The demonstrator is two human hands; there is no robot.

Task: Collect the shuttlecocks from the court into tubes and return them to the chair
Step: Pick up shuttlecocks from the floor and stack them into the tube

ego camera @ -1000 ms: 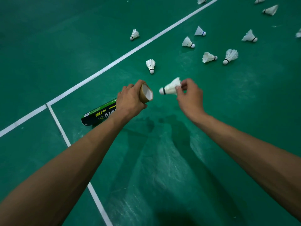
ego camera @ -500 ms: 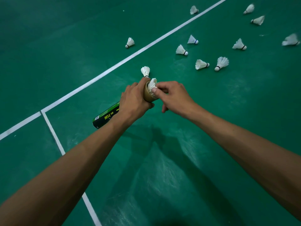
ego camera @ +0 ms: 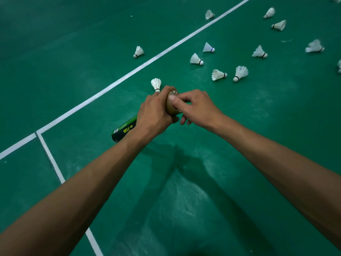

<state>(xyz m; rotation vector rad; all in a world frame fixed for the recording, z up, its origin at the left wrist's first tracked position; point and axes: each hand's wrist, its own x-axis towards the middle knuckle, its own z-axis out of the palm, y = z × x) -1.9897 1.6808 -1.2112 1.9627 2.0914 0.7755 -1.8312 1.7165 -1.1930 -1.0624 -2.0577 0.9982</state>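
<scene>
left hand (ego camera: 155, 111) clamped round tube (ego camera: 125, 129) | right hand (ego camera: 197, 109) thumb, forefinger pinching its mouth | I'd push straight in, gently, tube steady

We've got a black-and-green cardboard tube (ego camera: 125, 129) with yellow lettering, white feathered shuttlecocks (ego camera: 239, 72), and white lines (ego camera: 129, 73) on green court floor (ego camera: 73, 52).

Beyond the tube (ego camera: 125, 129), shuttlecocks (ego camera: 219, 74) lie scattered, mostly right of the line (ego camera: 118, 82).
</scene>
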